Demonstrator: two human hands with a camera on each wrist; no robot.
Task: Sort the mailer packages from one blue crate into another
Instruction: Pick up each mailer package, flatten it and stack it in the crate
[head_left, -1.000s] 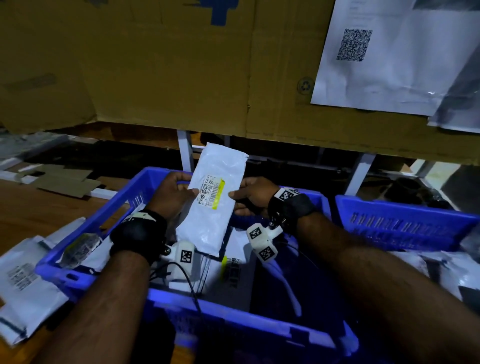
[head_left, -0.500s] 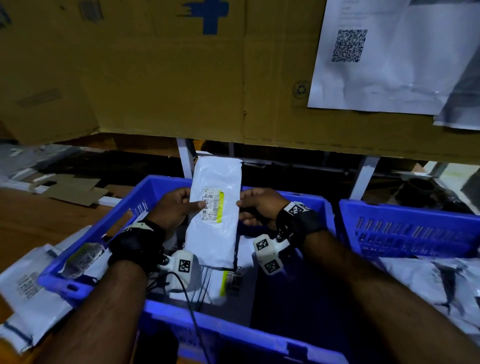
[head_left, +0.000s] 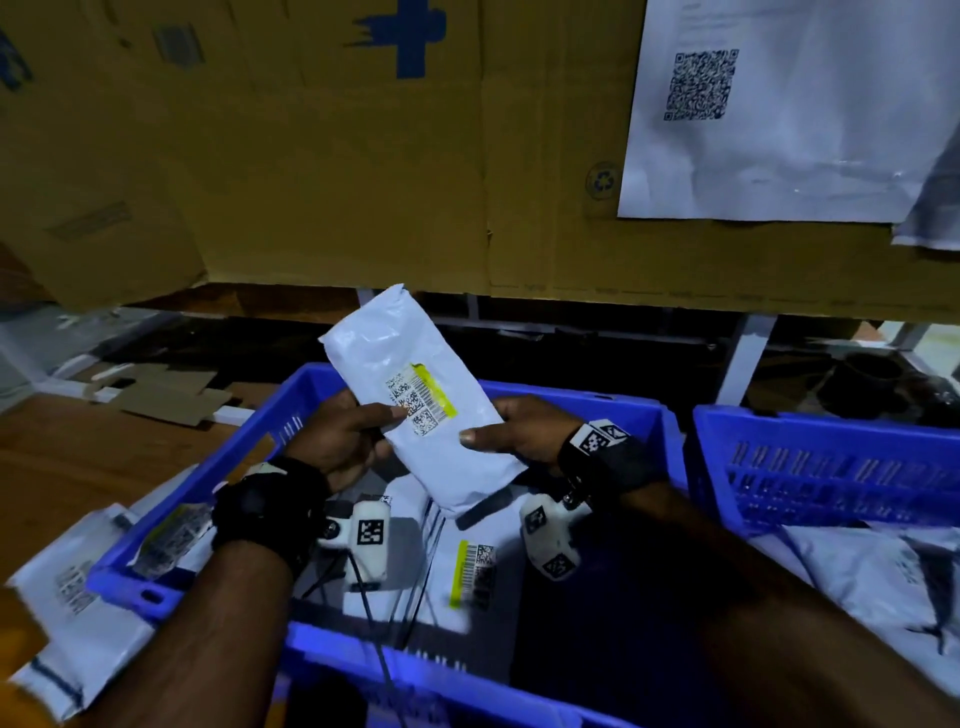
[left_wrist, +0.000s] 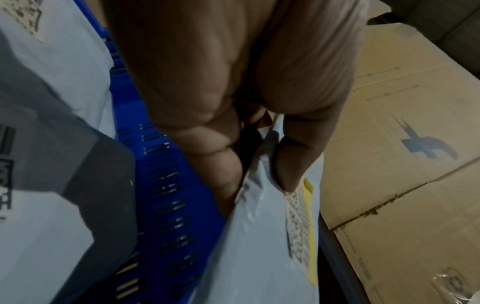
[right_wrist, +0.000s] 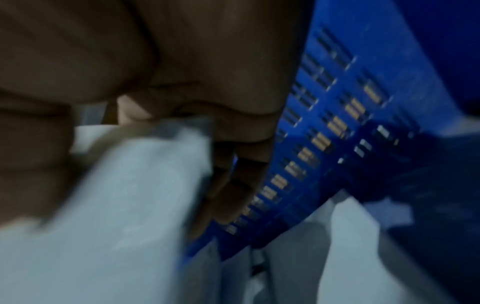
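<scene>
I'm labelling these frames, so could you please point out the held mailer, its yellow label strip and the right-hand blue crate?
held mailer (head_left: 452, 457): head view, bare white lower half.
yellow label strip (head_left: 435, 391): head view, mid-strip.
right-hand blue crate (head_left: 831, 478): head view, slotted front wall.

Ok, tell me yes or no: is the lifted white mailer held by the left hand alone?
No: both the left hand and the right hand grip the white mailer above the blue crate.

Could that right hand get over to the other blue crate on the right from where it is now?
Probably yes. The right hand is beside the second blue plastic crate, whose top is open, and nothing stands between them. However, both hands hold the white plastic mailer package, so the left hand must release first.
</scene>
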